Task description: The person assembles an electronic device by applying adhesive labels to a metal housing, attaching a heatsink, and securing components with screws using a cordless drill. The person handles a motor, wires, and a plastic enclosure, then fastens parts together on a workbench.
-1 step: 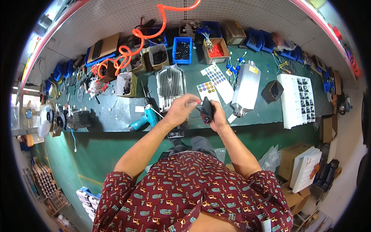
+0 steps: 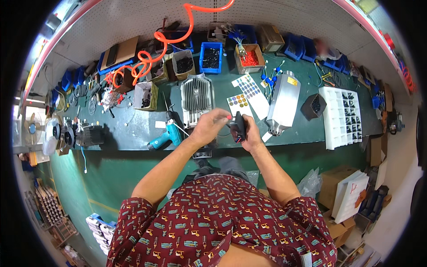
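Note:
My right hand (image 2: 252, 134) is wrapped round a black box-like part (image 2: 239, 126), which it holds upright over the front edge of the workbench. Coloured wires show at the lower end of that part. Close beside it, my left hand (image 2: 210, 127) pinches a small red piece (image 2: 229, 117) between thumb and fingertips. The red piece is too small to name more exactly. Behind my left hand stands a finned grey metal housing (image 2: 197, 100). Sheets of round coloured stickers (image 2: 239, 102) lie just beyond the black part.
A teal power drill (image 2: 165, 137) lies left of my hands. A silver metal housing (image 2: 283, 103) and a white tray of black parts (image 2: 330, 118) are on the right. Blue bins (image 2: 211, 58) and a box of red pieces (image 2: 249, 58) line the back. An orange coiled hose (image 2: 171, 41) hangs above.

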